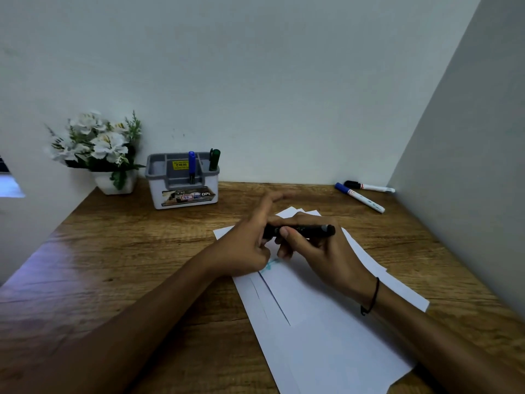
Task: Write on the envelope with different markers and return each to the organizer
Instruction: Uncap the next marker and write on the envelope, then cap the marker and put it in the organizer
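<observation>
Both forearms bare, no sleeves in view. Right wrist wears a thin dark cord bracelet (372,297) w/ a small knot hanging at its lower end. Left wrist bare. No rings or gloves on either hand; nails short, unpainted.

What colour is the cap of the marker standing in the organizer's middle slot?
Blue cap, seen in the head view.

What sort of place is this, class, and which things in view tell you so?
Probably a small desk or study nook set into a corner. A wooden desk meets plain walls, an organizer holds markers, a flower pot stands beside it, and envelopes lie under the hands.
</observation>
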